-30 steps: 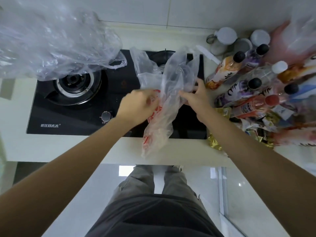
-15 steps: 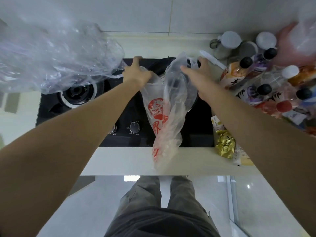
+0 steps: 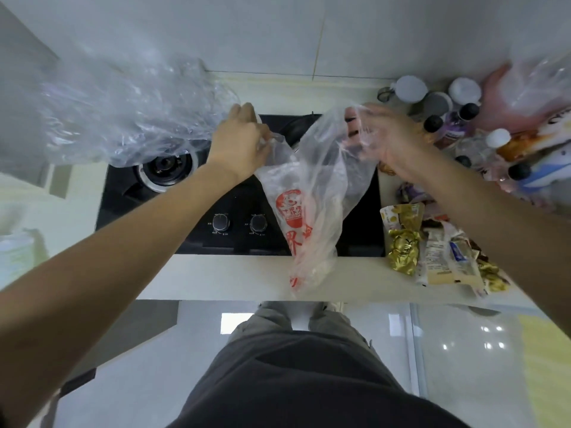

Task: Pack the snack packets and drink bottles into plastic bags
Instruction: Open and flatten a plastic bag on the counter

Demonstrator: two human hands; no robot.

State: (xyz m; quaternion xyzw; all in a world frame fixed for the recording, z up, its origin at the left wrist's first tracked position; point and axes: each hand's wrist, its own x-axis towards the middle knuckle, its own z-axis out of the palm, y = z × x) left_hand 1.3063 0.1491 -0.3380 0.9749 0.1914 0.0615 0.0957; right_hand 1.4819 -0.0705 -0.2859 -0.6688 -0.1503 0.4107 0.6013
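Over the black stove (image 3: pixel 129 193) we hold a thin clear plastic bag (image 3: pixel 312 193) with red print, hanging limp down past the stove's front edge. Our left hand (image 3: pixel 239 146) is pinched closed on the bag's left rim; our right hand (image 3: pixel 389 140) is spread partly open with the film draped over its fingers (looks like it is inside the mouth, hard to be sure through the plastic). The bag seems empty: very light, floppy, slippery, prone to clinging shut and tearing if yanked. We judge the handles or top rim are the place to hold, one per hand, pulling apart to keep the mouth wide. Right of the stove lie the snack packets (image 3: pixel 432 245), crinkly and light; behind them the drink bottles (image 3: pixel 457 134), heavier and rigid, best grabbed by the body or neck. Another crumpled bag (image 3: pixel 123 109) sits over the stove's left burner.
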